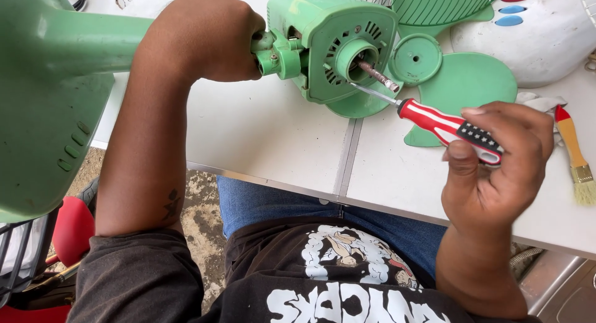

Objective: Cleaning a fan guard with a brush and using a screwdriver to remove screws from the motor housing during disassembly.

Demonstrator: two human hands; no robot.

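Note:
A green fan lies on its side across a white table [273,136]. Its motor housing [332,40] faces me, with a bare metal shaft [377,75] sticking out. My left hand [202,37] grips the green neck [93,43] just behind the housing. My right hand [496,168] holds a screwdriver [447,127] with a red, white and black handle. Its thin blade touches the housing's front face, just below the shaft.
A green fan blade [462,81] lies behind the housing, with a green wire guard [434,3] beyond it. A white fan base with coloured buttons [540,31] stands at the back right. A small paintbrush [574,155] lies by the right edge. The green fan base [43,112] overhangs the left edge.

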